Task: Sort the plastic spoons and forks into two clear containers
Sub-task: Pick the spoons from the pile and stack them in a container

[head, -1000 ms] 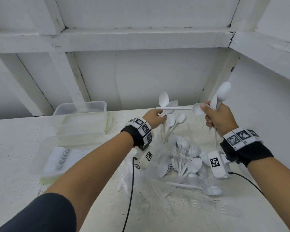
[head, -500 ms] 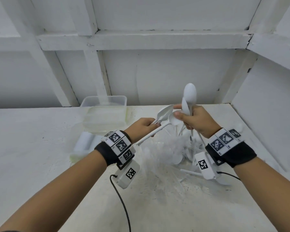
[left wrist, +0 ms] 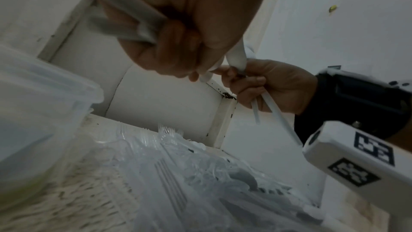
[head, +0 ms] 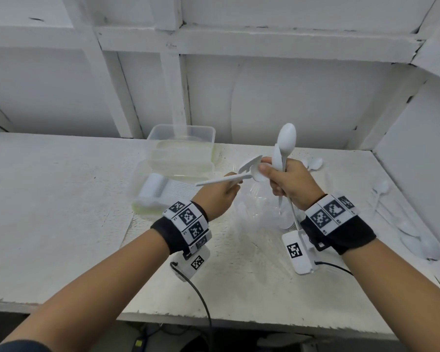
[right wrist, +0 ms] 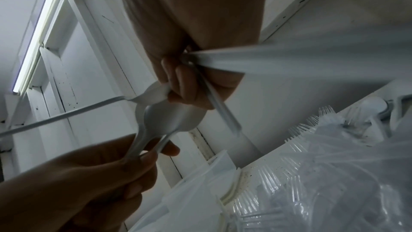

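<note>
A white-painted wall of boards and battens backs a rough white bench (head: 61,224), which fills the head view. At the bench's far side, left of centre, stands a clear rectangular plastic container (head: 181,138); a second clear container (head: 148,199) lies in front of it with a row of white pieces inside, too blurred to tell as spoons or forks. Between the two forearms a heap of clear plastic forks (head: 262,214) spreads over the bench; the wrist views show their tines far more plainly (left wrist: 169,133) (right wrist: 298,130) than the head view does. A few loose white plastic spoons (head: 412,235) lie along the bench's right edge, seen only from the head.

Both hands hover above the fork heap, nearly touching each other. The right hand (head: 287,184) is fisted around a bundle of upright white spoons (head: 285,146), bowls above the fist and handles poking out below toward the wrist; the left wrist view shows those handles (left wrist: 276,110) leaving the bottom of the fist. The left hand (head: 219,196) pinches the handles of two or three more white spoons lying nearly level (head: 229,177), their bowls pointing right and meeting the right thumb. The right wrist view shows the left fingers (right wrist: 133,165) closed on those handles and the bowls (right wrist: 169,119) pressed against the right hand, a contact the head view only hints at.
</note>
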`<state>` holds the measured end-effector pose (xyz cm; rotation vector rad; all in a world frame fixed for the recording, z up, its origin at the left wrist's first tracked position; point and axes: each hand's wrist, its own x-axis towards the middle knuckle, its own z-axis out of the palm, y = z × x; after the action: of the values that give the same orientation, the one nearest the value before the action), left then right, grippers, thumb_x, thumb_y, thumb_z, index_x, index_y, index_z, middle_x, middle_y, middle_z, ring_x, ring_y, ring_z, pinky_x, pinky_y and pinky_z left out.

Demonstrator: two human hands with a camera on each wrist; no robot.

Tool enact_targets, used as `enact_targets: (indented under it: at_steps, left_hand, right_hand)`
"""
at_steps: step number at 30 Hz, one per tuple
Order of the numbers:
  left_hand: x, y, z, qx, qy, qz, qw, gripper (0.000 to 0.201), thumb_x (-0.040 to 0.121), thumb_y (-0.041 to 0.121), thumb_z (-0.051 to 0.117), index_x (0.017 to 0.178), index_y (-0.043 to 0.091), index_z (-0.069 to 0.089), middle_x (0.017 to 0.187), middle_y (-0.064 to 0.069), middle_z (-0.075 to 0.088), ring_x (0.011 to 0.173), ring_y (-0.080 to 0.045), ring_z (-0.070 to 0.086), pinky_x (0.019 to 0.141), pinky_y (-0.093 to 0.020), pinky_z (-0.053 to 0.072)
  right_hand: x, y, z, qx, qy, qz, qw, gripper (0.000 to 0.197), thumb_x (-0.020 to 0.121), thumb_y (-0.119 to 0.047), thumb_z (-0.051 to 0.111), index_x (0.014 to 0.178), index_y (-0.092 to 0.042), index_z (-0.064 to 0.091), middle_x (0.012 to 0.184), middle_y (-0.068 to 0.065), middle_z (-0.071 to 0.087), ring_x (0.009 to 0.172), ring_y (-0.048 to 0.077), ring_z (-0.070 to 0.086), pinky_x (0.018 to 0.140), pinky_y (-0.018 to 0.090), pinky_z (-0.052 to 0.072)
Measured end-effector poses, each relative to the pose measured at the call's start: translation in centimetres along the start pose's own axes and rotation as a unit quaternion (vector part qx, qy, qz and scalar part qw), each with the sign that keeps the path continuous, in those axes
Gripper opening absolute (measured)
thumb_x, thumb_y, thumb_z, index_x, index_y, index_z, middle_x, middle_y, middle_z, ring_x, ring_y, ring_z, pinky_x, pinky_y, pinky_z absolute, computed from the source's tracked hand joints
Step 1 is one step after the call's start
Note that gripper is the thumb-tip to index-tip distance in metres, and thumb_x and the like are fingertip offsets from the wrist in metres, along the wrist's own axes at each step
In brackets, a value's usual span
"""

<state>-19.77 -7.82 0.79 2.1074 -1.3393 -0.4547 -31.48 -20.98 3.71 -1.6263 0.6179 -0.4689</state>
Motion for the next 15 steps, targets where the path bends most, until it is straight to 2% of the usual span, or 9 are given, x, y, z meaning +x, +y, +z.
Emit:
enact_targets:
  at_steps: [3,5,7,10,12,15]
  left_hand:
    - [-0.7,0.1,-0.1,0.028,0.029,0.023,0.999,0.031,0.101,0.030,0.032,0.119,0.016,0.054,0.079,0.003,0.052,0.072,-0.016,0.049,0.065,-0.031,0.037]
    - [-1.1,0.5,-0.2,0.052,0.037,0.013,0.998,0.038,0.102,0.033,0.025,0.113,0.013,0.055,0.073,0.004,0.047,0.070,-0.019,0.049,0.063,-0.032,0.039]
    - [-1.4,0.7,-0.4,0.073,0.038,-0.009,0.997,0.039,0.102,0.032,0.021,0.109,0.011,0.054,0.078,-0.001,0.049,0.078,-0.027,0.054,0.065,-0.034,0.041]
    - [-2.0,0.8,-0.2,0.089,0.045,-0.015,0.995,0.037,0.102,0.030,0.024,0.124,0.012,0.047,0.107,-0.008,0.052,0.096,-0.028,0.054,0.080,-0.040,0.045]
    - [-2.2,0.7,-0.1,0.068,0.051,-0.002,0.996,0.034,0.102,0.031,0.025,0.123,0.015,0.046,0.101,-0.006,0.048,0.089,-0.028,0.054,0.080,-0.041,0.045]
    - [-1.9,0.6,-0.1,0.007,0.050,-0.018,0.999,0.029,0.102,0.031,0.027,0.110,0.013,0.049,0.090,-0.003,0.049,0.080,-0.025,0.050,0.070,-0.033,0.040]
  right_hand:
    - [-0.2,0.2,0.2,0.020,-0.010,0.010,1.000,0.018,0.092,-0.013,0.057,0.106,-0.003,0.061,0.059,0.001,0.040,0.041,0.005,0.035,0.041,0.018,0.031]
    - [-0.4,0.3,0.3,0.026,-0.021,0.015,0.999,0.020,0.092,-0.013,0.056,0.107,-0.001,0.060,0.061,0.002,0.039,0.041,0.005,0.034,0.041,0.019,0.031]
    - [-0.5,0.4,0.5,0.023,-0.023,0.019,0.999,0.022,0.092,-0.013,0.056,0.108,0.001,0.060,0.062,0.003,0.039,0.041,0.006,0.034,0.040,0.018,0.031]
    - [-0.4,0.5,0.7,0.016,-0.005,0.033,0.999,0.028,0.092,-0.014,0.056,0.109,0.009,0.057,0.059,0.003,0.037,0.040,0.006,0.033,0.039,0.018,0.031]
    - [-0.5,0.7,0.8,0.013,-0.003,0.041,0.999,0.025,0.092,-0.015,0.057,0.104,0.006,0.058,0.057,0.003,0.036,0.039,0.005,0.033,0.038,0.018,0.030]
    - [-0.7,0.9,0.9,-0.011,0.002,0.035,0.999,0.012,0.092,-0.013,0.057,0.093,-0.002,0.057,0.057,0.002,0.039,0.039,0.005,0.035,0.038,0.016,0.032]
